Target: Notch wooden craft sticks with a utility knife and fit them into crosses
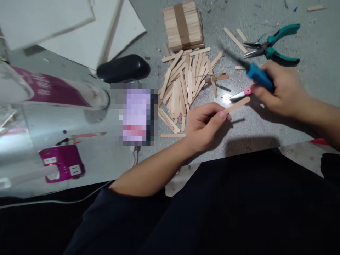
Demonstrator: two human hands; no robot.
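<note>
My left hand (205, 124) pinches a wooden craft stick (237, 105) between thumb and fingers, its free end pointing right. Closed around the blue handle of a tool (260, 76) is my right hand (281, 88); the long, thin dark shaft points up and left, blurred, so its exact kind is unclear. Below that hand lies a pink-handled blade (240, 95), its handle partly hidden by my fingers. A loose pile of craft sticks (186, 78) spreads just beyond my left hand, with two sticks crossed (212, 78) at its right side.
A banded bundle of craft sticks (183, 26) stands behind the pile. Green-handled pliers (268, 47) lie open at the right. To the left are a black case (123, 68), a pixelated phone-like object (136, 115), a purple-labelled bottle (58, 86) and a magenta power socket (62, 163) with cable.
</note>
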